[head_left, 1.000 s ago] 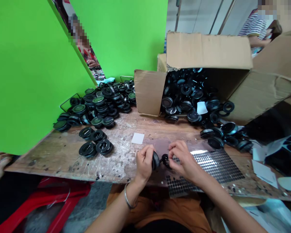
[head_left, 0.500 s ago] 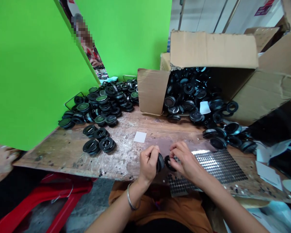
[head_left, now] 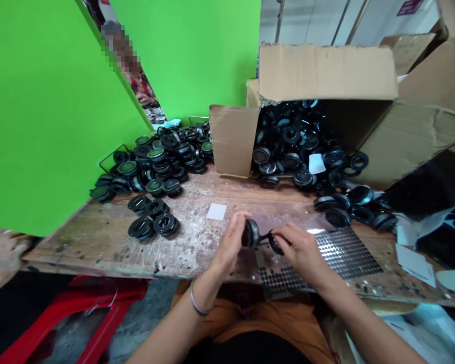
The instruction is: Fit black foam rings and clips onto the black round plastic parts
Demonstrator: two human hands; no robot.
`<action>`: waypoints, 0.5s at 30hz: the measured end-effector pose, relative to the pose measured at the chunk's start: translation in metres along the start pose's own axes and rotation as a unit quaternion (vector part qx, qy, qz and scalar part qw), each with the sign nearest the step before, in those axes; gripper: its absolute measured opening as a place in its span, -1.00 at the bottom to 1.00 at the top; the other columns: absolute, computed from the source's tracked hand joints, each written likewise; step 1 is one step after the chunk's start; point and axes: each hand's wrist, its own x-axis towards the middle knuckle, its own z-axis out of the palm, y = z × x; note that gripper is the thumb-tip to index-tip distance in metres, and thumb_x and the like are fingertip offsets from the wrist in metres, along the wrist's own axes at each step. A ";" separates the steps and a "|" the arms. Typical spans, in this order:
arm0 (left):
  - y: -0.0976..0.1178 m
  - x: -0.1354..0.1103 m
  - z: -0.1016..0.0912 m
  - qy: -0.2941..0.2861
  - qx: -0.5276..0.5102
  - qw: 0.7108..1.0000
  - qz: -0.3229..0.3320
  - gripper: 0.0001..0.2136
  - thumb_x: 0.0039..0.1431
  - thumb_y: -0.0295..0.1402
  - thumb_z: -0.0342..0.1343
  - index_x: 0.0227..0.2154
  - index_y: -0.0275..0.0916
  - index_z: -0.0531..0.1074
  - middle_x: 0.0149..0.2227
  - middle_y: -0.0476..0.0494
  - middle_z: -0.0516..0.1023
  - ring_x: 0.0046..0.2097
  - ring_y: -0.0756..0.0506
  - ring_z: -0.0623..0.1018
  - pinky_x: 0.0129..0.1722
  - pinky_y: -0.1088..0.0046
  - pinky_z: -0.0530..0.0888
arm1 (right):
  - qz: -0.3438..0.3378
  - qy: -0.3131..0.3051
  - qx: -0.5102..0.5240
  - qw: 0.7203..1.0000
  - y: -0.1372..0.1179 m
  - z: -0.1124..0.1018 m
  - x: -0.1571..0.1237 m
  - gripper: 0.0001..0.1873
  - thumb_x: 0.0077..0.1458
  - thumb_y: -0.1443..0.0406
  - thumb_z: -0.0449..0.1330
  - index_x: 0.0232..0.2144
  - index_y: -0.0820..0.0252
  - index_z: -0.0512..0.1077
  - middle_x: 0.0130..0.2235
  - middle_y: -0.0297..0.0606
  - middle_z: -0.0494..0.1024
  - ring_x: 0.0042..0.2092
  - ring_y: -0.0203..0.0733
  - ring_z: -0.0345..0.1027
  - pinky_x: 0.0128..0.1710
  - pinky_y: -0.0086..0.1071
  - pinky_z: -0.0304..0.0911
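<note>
My left hand (head_left: pixel 230 242) pinches a round black part (head_left: pixel 251 232) just above the front of the wooden table (head_left: pixel 98 237). My right hand (head_left: pixel 301 247) is closed on a black ring (head_left: pixel 276 245) right beside it; a thin dark link seems to join the two pieces. Both hands hover over a clear sheet of small black dots (head_left: pixel 337 255). A silver bangle sits on my left wrist.
A tipped cardboard box (head_left: pixel 326 71) spills black round parts (head_left: pixel 299 151) at the back right. A heap of black discs (head_left: pixel 155 156) lies back left, several loose ones (head_left: pixel 151 222) nearer. A white square (head_left: pixel 216 212), a green panel (head_left: pixel 41 101), a red stool (head_left: pixel 94 308) and another person's hand (head_left: pixel 2 253) at left.
My left hand has lifted and turned the round part toward the back, and my right hand has followed with the ring. The view has shifted a little.
</note>
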 end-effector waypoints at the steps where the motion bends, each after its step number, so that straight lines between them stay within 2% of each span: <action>1: 0.007 0.000 -0.005 -0.062 0.057 0.995 0.059 -0.49 0.04 0.04 0.15 -0.04 -0.17 0.39 -0.11 -0.17 0.46 -0.10 -0.13 0.47 -0.11 0.37 0.40 | 0.012 -0.005 0.009 1.000 0.001 -0.007 0.005 -0.84 0.20 0.41 0.06 -0.33 0.20 0.45 -0.34 -0.21 0.47 -0.28 -0.19 0.39 -0.28 -0.35 0.29; 3: 0.020 -0.001 -0.015 -0.161 0.170 0.958 0.164 -0.44 -0.07 -0.13 0.32 0.03 -0.11 0.37 0.11 -0.20 0.34 0.14 -0.20 0.34 0.14 0.27 0.25 | 0.052 -0.024 0.042 0.998 0.002 -0.017 0.013 -0.88 0.16 0.38 0.11 -0.39 0.18 0.44 -0.41 -0.27 0.47 -0.33 -0.19 0.39 -0.31 -0.35 0.27; 5: 0.025 -0.001 -0.025 -0.194 0.232 0.933 0.194 -0.53 -0.08 -0.24 0.34 -0.05 -0.12 0.44 0.09 -0.20 0.36 0.14 -0.21 0.34 0.16 0.24 0.24 | 0.124 -0.041 0.119 0.984 0.005 -0.019 0.018 -0.89 0.17 0.30 0.10 -0.37 0.16 0.41 -0.49 -0.33 0.45 -0.41 -0.20 0.38 -0.38 -0.37 0.27; 7: 0.022 -0.002 -0.032 -0.149 0.219 0.953 0.149 -0.64 -0.04 -0.26 0.31 -0.14 -0.16 0.44 -0.09 -0.16 0.47 -0.05 -0.14 0.47 -0.01 0.30 0.40 | 0.208 -0.045 0.199 0.957 0.012 -0.012 0.017 -0.83 0.21 0.20 0.04 -0.33 0.15 0.36 -0.55 -0.38 0.43 -0.50 -0.21 0.37 -0.47 -0.39 0.27; 9: 0.012 -0.002 -0.036 -0.067 0.134 0.987 0.058 -0.69 0.00 -0.19 0.26 -0.24 -0.19 0.37 -0.33 -0.05 0.48 -0.34 -0.05 0.50 -0.34 0.42 0.49 | 0.236 -0.063 0.200 0.949 0.020 -0.001 0.011 -0.82 0.21 0.21 0.02 -0.37 0.15 0.34 -0.56 -0.37 0.43 -0.52 -0.22 0.36 -0.49 -0.39 0.26; 10: 0.006 -0.002 -0.037 -0.030 0.074 0.997 0.010 -0.71 0.04 -0.14 0.21 -0.28 -0.19 0.32 -0.44 0.01 0.44 -0.46 -0.01 0.45 -0.50 0.49 0.45 | 0.221 -0.083 0.162 0.958 0.024 0.006 0.007 -0.84 0.18 0.27 0.04 -0.41 0.16 0.34 -0.54 -0.35 0.44 -0.49 -0.21 0.36 -0.46 -0.39 0.26; 12: -0.004 -0.003 -0.037 0.016 -0.038 0.997 -0.063 -0.70 0.09 -0.07 0.12 -0.33 -0.17 0.25 -0.57 0.09 0.36 -0.59 0.01 0.37 -0.71 0.60 0.29 | 0.162 -0.127 0.055 0.977 0.031 0.019 -0.001 -0.87 0.08 0.39 0.07 -0.49 0.18 0.36 -0.46 -0.29 0.47 -0.38 -0.18 0.37 -0.35 -0.36 0.26; 15: -0.011 -0.003 -0.036 0.043 -0.114 0.986 -0.118 -0.64 0.05 0.01 0.12 -0.30 -0.17 0.27 -0.60 0.10 0.31 -0.61 0.01 0.38 -0.80 0.67 0.15 | 0.109 -0.162 -0.051 0.980 0.035 0.033 -0.008 -0.83 0.03 0.49 0.06 -0.48 0.21 0.39 -0.37 -0.22 0.48 -0.28 -0.16 0.36 -0.25 -0.36 0.23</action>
